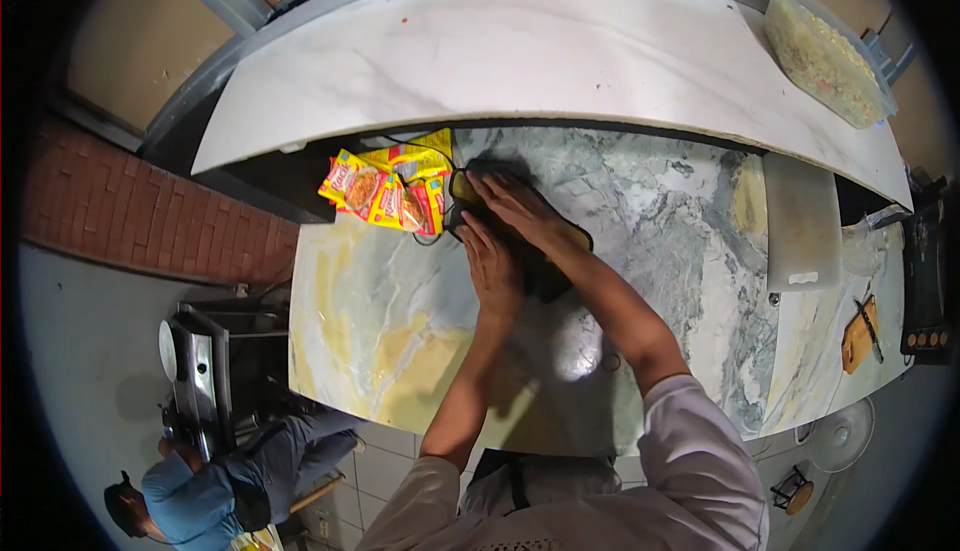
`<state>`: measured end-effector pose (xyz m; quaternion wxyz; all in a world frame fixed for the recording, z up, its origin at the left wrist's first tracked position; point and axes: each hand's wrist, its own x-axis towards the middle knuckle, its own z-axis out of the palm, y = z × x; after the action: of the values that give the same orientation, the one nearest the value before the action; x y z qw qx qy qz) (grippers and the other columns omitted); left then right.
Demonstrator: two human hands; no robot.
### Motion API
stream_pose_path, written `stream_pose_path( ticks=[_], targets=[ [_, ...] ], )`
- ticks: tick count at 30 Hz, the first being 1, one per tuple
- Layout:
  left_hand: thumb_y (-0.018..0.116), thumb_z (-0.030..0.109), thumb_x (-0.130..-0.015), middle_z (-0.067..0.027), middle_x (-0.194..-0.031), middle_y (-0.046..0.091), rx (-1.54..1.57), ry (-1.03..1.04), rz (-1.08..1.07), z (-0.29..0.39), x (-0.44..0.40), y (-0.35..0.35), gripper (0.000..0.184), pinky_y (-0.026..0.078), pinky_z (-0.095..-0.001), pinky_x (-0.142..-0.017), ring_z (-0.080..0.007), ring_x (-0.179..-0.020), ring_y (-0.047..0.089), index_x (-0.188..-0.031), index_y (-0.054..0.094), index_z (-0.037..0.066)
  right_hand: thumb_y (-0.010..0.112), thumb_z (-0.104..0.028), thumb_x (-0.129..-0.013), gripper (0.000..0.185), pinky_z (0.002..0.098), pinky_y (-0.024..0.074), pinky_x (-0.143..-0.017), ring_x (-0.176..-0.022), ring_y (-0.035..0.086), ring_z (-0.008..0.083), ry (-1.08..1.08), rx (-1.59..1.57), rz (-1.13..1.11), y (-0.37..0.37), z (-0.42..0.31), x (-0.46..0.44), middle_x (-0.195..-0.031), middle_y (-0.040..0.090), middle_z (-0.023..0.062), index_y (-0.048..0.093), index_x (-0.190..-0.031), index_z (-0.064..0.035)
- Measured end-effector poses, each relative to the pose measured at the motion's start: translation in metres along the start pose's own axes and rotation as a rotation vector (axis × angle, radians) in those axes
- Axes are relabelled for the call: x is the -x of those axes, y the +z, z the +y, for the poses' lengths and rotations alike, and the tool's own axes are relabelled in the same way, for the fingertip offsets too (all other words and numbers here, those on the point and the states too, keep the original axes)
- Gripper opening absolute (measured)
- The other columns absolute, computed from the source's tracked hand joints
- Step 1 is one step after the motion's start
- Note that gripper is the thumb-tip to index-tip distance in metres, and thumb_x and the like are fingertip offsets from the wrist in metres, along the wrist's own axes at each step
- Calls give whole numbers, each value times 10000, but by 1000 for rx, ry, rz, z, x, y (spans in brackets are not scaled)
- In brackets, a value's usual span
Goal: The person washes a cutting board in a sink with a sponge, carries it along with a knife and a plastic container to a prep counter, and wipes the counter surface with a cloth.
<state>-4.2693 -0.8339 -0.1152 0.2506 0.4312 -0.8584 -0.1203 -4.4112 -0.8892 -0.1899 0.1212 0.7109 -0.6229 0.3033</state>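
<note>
A dark cloth-like item with a yellowish edge [545, 263] lies on the marbled table [660, 211]. My left hand [490, 263] rests flat on its left side, fingers stretched out. My right hand [515, 209] lies on its upper part, fingers extended and pointing up and left. Neither hand is wrapped around anything. Just left of the hands sit several red and yellow food packets [365, 189], with a thin black cord running over them.
A white raised shelf [500, 46] spans the back, holding a plastic container of food [825, 61]. Toward the right are a pale cutting board [803, 226], a small wooden board [858, 336] and a knife [872, 331]. Another person [215, 491] is at the lower left.
</note>
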Motion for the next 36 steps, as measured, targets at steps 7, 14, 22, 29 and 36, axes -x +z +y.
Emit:
stream_pose_path(
  ticks=[7, 14, 22, 29, 36],
  targets=[
    [573, 81, -812, -388, -1388, 273, 186, 13, -77, -17, -51, 46, 830, 271, -481, -1089, -512, -1286, 305, -1412, 49, -154, 514, -237, -865, 527, 360, 345, -1065, -1259, 456, 243, 109, 135, -229, 0, 24, -57, -1304, 525, 111, 429, -1357, -71],
    [639, 162, -793, -348, -1330, 380, 253, 62, -106, -22, -79, 72, 827, 319, -458, -1052, -471, -1230, 389, -1410, 166, -120, 513, -294, -886, 487, 391, 326, -1074, -1239, 468, 276, 244, 200, 45, -1, 43, -41, -1222, 575, 129, 497, -1294, -28],
    [601, 141, -830, -293, -1271, 496, 402, 449, -159, 9, -104, 75, 594, 351, -459, -1041, -442, -1206, 450, -1336, 388, -87, 497, -275, -881, 554, 456, 272, -1103, -1245, 428, 402, 776, 273, 65, -73, 30, 17, -1250, 517, 267, 448, -1296, 90],
    [536, 179, -854, -303, -1336, 438, 316, 587, -201, 21, -95, 92, 596, 318, -474, -1071, -445, -1256, 408, -1360, 362, -83, 527, -205, -825, 631, 486, 300, -1084, -1179, 458, 459, 967, 312, 203, -95, 2, 67, -1174, 510, 289, 370, -1337, 129],
    [499, 183, -840, -344, -1397, 331, 172, 600, -144, 17, -101, 100, 670, 223, -534, -1109, -501, -1314, 298, -1380, 272, -144, 505, -149, -820, 647, 487, 260, -1089, -1235, 422, 352, 582, 137, 33, -104, 7, 57, -1194, 501, 197, 323, -1410, 45]
  ],
)
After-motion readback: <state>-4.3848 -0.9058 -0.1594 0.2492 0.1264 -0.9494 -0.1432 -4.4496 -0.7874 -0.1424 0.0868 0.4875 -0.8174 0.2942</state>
